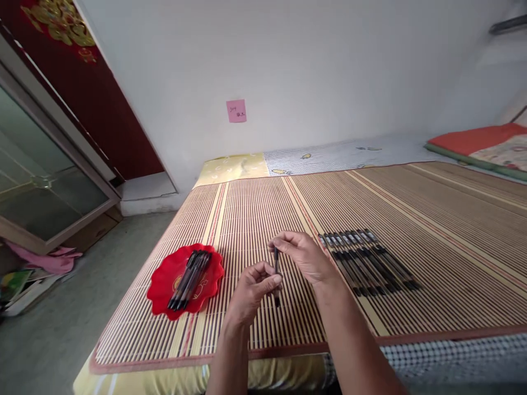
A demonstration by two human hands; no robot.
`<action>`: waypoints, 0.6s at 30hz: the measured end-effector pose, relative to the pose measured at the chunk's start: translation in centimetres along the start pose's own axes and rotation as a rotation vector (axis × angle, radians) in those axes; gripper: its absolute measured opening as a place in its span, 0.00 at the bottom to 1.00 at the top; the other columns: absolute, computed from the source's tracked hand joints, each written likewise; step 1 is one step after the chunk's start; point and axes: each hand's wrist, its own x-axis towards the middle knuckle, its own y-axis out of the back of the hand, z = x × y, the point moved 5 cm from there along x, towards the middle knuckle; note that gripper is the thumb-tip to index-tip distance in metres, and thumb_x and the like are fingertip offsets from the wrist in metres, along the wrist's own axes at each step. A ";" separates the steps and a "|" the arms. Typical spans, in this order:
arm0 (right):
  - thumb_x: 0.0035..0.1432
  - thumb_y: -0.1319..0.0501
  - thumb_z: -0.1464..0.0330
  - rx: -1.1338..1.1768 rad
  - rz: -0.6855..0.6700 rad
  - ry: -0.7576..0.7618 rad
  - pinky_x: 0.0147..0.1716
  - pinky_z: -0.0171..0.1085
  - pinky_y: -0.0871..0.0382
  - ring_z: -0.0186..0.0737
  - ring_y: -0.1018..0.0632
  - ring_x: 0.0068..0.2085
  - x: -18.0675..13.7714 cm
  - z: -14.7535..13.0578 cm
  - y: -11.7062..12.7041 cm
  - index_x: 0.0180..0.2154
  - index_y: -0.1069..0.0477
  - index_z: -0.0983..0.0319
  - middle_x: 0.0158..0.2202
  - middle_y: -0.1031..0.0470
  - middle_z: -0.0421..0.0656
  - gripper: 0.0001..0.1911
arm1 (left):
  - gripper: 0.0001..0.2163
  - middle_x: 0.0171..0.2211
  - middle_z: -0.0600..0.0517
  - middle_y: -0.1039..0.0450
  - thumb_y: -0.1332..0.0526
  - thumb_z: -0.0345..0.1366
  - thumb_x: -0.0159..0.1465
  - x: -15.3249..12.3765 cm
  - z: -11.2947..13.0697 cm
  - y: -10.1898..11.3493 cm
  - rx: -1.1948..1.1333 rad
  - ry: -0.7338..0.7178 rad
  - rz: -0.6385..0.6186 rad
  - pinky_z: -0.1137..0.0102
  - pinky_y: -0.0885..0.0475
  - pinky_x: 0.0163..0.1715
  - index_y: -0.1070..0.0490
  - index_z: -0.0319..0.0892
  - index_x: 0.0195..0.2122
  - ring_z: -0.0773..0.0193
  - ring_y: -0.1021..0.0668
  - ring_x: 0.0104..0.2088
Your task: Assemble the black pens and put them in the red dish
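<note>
Upright between my hands is a dark pen point(276, 266) with a black lower end. My left hand point(256, 288) pinches it around the lower middle, and my right hand point(302, 253) grips its top between thumb and fingers. Left of my hands, a red scalloped plate point(158, 299) bears a bundle of several black pens point(190, 280). To the right, several more pens point(366, 263) lie side by side in a slanted row on the striped bamboo mat point(255, 219).
The mat covers a bed with a yellow patterned sheet point(230, 167) showing at its edges. Folded orange and green bedding point(481, 142) lies at the far right. A pink note point(236, 111) is stuck to the white wall. A glass-paned door point(45, 164) stands at left.
</note>
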 end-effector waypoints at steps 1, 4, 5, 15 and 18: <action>0.59 0.32 0.54 0.001 -0.002 0.010 0.49 0.44 0.27 0.41 0.20 0.39 0.2 0.2 -0.2 0.34 0.20 0.60 0.35 0.19 0.44 0.15 | 0.18 0.20 0.57 0.32 0.22 0.42 0.50 0.1 0.1 0.2 -0.003 -0.010 0.023 0.74 0.38 0.24 0.31 0.39 0.26 0.72 0.33 0.21; 0.67 0.41 0.56 -0.217 0.053 0.018 0.50 0.45 0.27 0.43 0.20 0.44 0.7 0.9 0.3 0.44 0.20 0.60 0.42 0.19 0.47 0.18 | 0.18 0.20 0.58 0.33 0.23 0.43 0.51 0.4 0.5 1.2 -0.022 -0.043 0.114 0.76 0.39 0.24 0.31 0.40 0.27 0.72 0.34 0.22; 0.70 0.44 0.59 -0.393 0.111 -0.011 0.51 0.46 0.28 0.44 0.20 0.47 0.7 1.2 1.0 0.48 0.21 0.61 0.46 0.19 0.49 0.17 | 0.18 0.21 0.57 0.32 0.23 0.43 0.52 0.4 0.5 1.6 -0.028 -0.047 0.141 0.76 0.39 0.24 0.31 0.40 0.27 0.72 0.34 0.22; 0.66 0.47 0.76 -1.459 0.362 -0.441 0.52 0.55 0.34 0.64 0.25 0.55 -0.4 3.3 8.5 0.48 0.22 0.74 0.51 0.24 0.67 0.17 | 0.20 0.20 0.58 0.33 0.24 0.46 0.52 0.7 -0.1 2.3 -0.037 -0.032 0.208 0.76 0.40 0.23 0.32 0.40 0.26 0.73 0.36 0.21; 0.65 0.43 0.75 -1.462 0.360 -0.494 0.52 0.53 0.34 0.64 0.24 0.54 -0.3 3.8 8.7 0.47 0.21 0.73 0.50 0.23 0.66 0.15 | 0.20 0.20 0.58 0.33 0.24 0.47 0.52 0.8 -0.1 2.4 -0.040 -0.029 0.208 0.76 0.40 0.23 0.32 0.40 0.25 0.73 0.36 0.21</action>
